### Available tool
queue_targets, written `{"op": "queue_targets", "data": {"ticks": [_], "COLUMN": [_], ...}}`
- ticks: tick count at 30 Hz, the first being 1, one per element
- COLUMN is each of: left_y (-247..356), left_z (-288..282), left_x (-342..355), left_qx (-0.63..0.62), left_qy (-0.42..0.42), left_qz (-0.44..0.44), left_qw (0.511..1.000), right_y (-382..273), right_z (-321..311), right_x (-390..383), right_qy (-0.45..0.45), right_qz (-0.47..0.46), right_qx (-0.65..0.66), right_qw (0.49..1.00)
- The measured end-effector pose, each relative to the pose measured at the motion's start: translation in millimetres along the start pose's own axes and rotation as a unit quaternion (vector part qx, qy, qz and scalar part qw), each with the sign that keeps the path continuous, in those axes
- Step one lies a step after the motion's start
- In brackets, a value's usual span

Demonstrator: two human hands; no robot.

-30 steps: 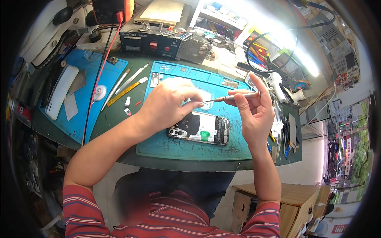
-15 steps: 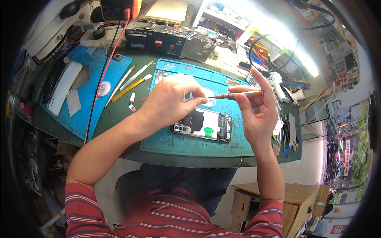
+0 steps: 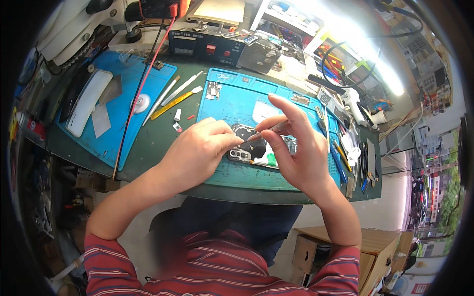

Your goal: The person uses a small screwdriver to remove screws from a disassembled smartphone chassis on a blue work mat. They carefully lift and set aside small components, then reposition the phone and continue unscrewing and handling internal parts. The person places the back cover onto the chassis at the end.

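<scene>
An opened smartphone [image 3: 256,150] lies on the blue work mat [image 3: 217,173], its camera block towards the left and its inside parts bare. Between the thumb and fingers of my right hand [image 3: 305,157] is a slim screwdriver [image 3: 256,136], slanting down to the left over the phone, its index finger raised. My left hand [image 3: 196,154] is pinched at the driver's tip, above the phone's camera end. Whatever its fingertips hold is hidden or too small to make out. Part of the phone's right half is covered by my right hand.
Left on the bench are a second blue mat [image 3: 111,133], a white phone back cover [image 3: 89,104] and a yellow-handled tool [image 3: 173,104]. A black bench unit [image 3: 205,48] stands behind. Pliers and pens [image 3: 341,160] lie at the right. A red cable [image 3: 143,81] hangs across the left side.
Both hands have come down and nearer, bringing the screwdriver from above the mat to over the phone's camera end. The driver now tilts more steeply downward. The whole view has shifted slightly.
</scene>
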State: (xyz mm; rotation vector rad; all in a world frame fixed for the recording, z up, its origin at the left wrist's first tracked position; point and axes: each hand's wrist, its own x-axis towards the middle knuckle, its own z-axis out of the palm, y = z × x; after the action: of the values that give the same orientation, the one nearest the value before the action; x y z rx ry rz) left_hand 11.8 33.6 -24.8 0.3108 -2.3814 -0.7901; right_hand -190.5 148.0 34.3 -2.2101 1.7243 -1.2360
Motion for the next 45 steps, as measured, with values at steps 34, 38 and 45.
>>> {"op": "queue_targets", "data": {"ticks": [34,38,45], "left_y": [-8.8,-8.7,-8.5], "left_z": [6.2,5.5,6.4], "left_x": [-5.5,-4.4,-4.7], "left_qx": [-0.02,-0.03,-0.023], "left_qy": [0.039,0.03,0.041], "left_qz": [0.022,0.018,0.025], "left_qw": [0.999,0.999,0.999], "right_y": [-4.1,-5.9,-1.3], "right_z": [17.1,10.6,13.4], "right_x": [17.9,17.4,14.2], "right_qy": [-0.04,-0.077,-0.067], "right_qz": [-0.005,0.029,0.023], "right_qx": [-0.017,-0.098,-0.077], "right_qw": [0.999,0.992,0.995]}}
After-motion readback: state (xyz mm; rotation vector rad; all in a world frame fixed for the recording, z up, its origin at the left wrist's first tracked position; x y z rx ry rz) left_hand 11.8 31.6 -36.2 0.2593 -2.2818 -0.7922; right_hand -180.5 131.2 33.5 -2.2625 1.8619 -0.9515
